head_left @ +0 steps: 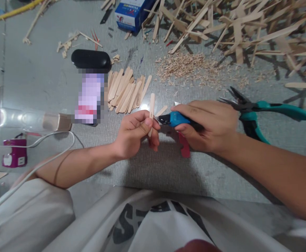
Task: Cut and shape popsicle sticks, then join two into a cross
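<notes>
Over grey floor, centre frame: left hand (136, 134) pinching upright stick (151, 112) between thumb and fingers. Right hand (208, 126) closed round blue cutters (172, 119), tip touching stick's side, mid-length. Cut apparently just starting; stick looks whole, though contact point small and unclear. Behind: neat stack of sticks (125, 91), heap of chips (187, 66), large loose pile (247, 28). Blue box (132, 14) open or shut, contents not visible. Teal pliers (268, 110) lying beside right hand.
</notes>
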`<state>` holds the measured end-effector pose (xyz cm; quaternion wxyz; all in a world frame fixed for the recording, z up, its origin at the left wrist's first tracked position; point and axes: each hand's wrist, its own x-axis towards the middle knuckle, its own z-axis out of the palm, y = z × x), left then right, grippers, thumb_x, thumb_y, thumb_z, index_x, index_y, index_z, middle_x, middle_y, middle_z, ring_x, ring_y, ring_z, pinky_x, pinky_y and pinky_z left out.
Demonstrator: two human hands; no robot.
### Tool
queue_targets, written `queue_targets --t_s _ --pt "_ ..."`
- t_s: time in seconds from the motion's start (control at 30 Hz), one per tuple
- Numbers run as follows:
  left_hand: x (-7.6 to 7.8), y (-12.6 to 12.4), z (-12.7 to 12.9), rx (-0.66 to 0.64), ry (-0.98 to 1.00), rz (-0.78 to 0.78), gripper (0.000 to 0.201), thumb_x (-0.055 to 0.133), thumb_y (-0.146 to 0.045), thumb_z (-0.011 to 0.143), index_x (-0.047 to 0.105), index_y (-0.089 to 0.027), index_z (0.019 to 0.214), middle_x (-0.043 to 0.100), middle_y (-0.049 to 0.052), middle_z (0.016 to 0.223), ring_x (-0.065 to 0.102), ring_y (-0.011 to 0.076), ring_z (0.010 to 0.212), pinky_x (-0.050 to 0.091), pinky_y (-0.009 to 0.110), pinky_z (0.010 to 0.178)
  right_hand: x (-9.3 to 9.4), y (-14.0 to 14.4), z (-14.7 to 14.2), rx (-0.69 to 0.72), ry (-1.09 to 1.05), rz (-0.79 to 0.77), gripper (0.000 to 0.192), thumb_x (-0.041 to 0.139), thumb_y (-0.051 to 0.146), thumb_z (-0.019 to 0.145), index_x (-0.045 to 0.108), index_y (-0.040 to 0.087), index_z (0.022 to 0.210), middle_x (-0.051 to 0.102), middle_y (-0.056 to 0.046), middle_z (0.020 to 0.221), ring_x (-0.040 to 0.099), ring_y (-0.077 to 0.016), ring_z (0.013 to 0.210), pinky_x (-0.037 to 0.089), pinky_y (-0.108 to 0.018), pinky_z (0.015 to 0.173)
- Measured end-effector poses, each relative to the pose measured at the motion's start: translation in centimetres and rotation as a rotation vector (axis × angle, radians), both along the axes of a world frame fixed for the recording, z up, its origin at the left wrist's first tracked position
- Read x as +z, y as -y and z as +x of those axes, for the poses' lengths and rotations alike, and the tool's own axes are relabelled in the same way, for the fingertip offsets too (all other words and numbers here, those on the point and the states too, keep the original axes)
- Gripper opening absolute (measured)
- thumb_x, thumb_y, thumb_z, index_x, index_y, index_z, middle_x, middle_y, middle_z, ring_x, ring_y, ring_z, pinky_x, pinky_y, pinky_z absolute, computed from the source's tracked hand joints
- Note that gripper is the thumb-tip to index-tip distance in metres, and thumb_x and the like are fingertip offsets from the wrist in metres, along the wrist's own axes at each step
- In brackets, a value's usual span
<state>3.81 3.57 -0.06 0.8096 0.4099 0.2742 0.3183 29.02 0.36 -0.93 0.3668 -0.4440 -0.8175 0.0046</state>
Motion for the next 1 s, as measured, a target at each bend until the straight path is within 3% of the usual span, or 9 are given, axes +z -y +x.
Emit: queue_targets --t_s 0.17,0.3,0.53,0.7,0.87,1.0 --pt "-0.2 0.1 0.0 -0.001 -0.034 0.014 0.053 0.087 -0.066 0.106 0.066 -0.020 0.089 0.067 -0.005 0.057 0.060 0.0115 0.041 0.049 0.020 0.040 -0.1 0.3 0.2 0.014 -0.005 -0.077 0.059 0.046 0.069 0.125 0.088 0.027 0.128 0.084 -0.005 0.086 0.074 -0.0226 0.070 0.055 -0.037 0.066" --pt "-0.2 0.2 0.0 0.015 -0.027 0.058 0.051 0.084 -0.064 0.109 0.067 -0.020 0.089 0.063 -0.006 0.054 0.055 0.0095 0.038 0.044 0.018 0.039 -0.2 0.4 0.1 0.014 -0.026 -0.087 0.061 0.043 0.068 0.126 0.087 0.026 0.127 0.079 -0.005 0.080 0.069 -0.0216 0.066 0.051 -0.037 0.063" --pt "0.0 0.2 -0.1 0.015 -0.011 0.210 0.051 0.077 -0.059 0.115 0.067 -0.019 0.086 0.061 -0.006 0.055 0.052 0.0074 0.039 0.039 0.017 0.040 0.5 0.1 0.4 0.130 -0.017 -0.191 0.064 0.037 0.068 0.127 0.086 0.026 0.123 0.076 -0.003 0.078 0.063 -0.0185 0.060 0.046 -0.036 0.059" --pt "0.2 0.4 -0.1 0.033 -0.025 0.336 0.052 0.072 -0.054 0.120 0.066 -0.019 0.082 0.060 -0.006 0.054 0.049 0.0049 0.037 0.035 0.013 0.038 0.7 0.3 0.3 0.163 -0.018 -0.163 0.057 0.042 0.061 0.129 0.084 0.023 0.127 0.081 -0.003 0.083 0.068 -0.0178 0.062 0.045 -0.035 0.058" --pt "0.1 0.6 -0.1 0.082 -0.078 0.311 0.053 0.077 -0.057 0.116 0.065 -0.019 0.081 0.059 -0.007 0.053 0.049 0.0053 0.036 0.037 0.013 0.036 0.6 0.7 0.1 0.124 0.018 -0.124 0.052 0.048 0.058 0.128 0.083 0.019 0.131 0.082 -0.005 0.085 0.072 -0.0201 0.068 0.050 -0.035 0.061" --pt "0.2 0.4 -0.1 0.048 -0.082 0.274 0.055 0.078 -0.063 0.115 0.064 -0.020 0.083 0.062 -0.006 0.054 0.051 0.0061 0.036 0.040 0.014 0.036 0.3 1.0 0.1 0.078 0.067 -0.128 0.054 0.046 0.059 0.128 0.082 0.020 0.140 0.082 -0.006 0.087 0.069 -0.0209 0.068 0.050 -0.035 0.063"
